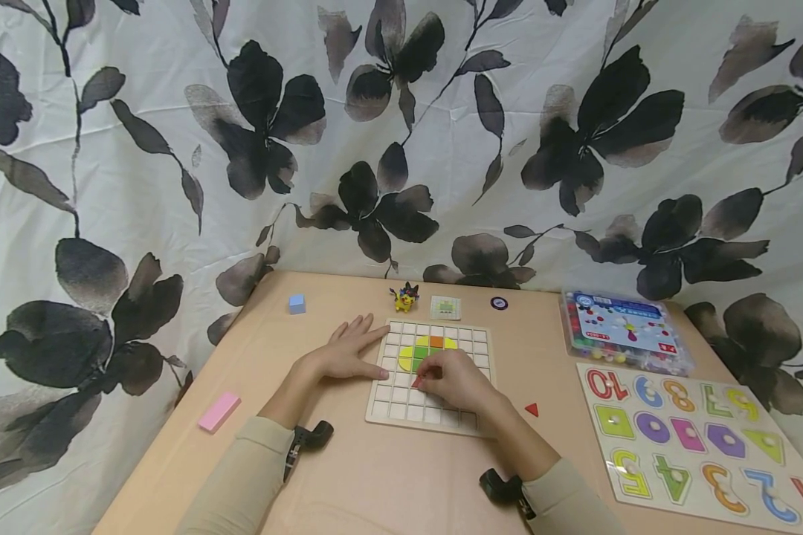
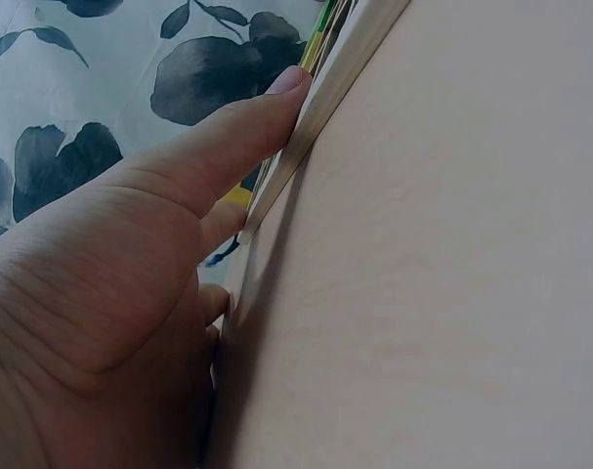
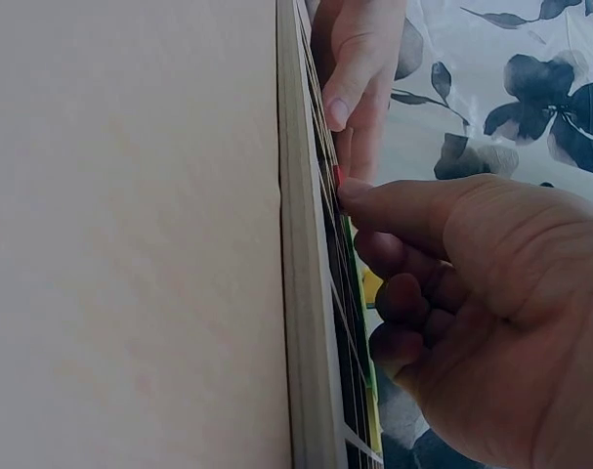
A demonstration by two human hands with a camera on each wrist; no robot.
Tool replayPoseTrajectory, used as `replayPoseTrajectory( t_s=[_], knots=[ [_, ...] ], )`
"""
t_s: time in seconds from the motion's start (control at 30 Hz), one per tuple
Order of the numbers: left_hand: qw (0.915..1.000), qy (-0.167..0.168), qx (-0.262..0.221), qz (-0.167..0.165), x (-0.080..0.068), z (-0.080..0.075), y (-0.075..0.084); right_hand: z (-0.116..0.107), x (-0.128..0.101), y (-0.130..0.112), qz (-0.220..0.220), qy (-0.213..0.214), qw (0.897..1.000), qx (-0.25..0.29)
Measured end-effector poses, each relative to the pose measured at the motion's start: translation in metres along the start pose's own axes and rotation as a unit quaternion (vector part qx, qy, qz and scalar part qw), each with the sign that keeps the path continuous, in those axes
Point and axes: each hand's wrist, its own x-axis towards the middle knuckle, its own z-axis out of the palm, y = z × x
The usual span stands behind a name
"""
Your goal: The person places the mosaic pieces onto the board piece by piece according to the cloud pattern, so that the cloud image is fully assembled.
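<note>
Covering the wall, a flowered cloth (image 1: 174, 148) hangs behind the tan table (image 1: 375, 475). Number board (image 1: 699, 446) (digits 1–10). On the grid board (image 1: 401, 405), left hand (image 1: 348, 353) flat; right hand (image 1: 458, 380) pinches a red piece (image 1: 415, 382).

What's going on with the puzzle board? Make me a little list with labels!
left hand: lies flat with straight fingers, thumb against the left edge of the grid board
right hand: pinches a small red piece over the board
on the board: yellow, green and orange tiles near the top middle
loose piece: red triangle on the table, right of the board
far right: number puzzle, box of pegs
</note>
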Motion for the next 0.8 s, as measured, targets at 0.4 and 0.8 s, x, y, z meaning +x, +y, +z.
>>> replayPoseTrajectory(
  t_s=[0.4, 0.8],
  knots=[
    [1.0, -0.004, 0.003, -0.005, 0.0009, 0.0008, -0.0016, -0.0004, -0.0001, 0.0005, 0.01, -0.01, 1.0, -0.009],
    [1.0, -0.001, 0.003, 0.0, -0.0002, 0.0, 0.0009, -0.0073, -0.0034, -0.002, 0.014, -0.007, 1.0, 0.01]
  ],
)
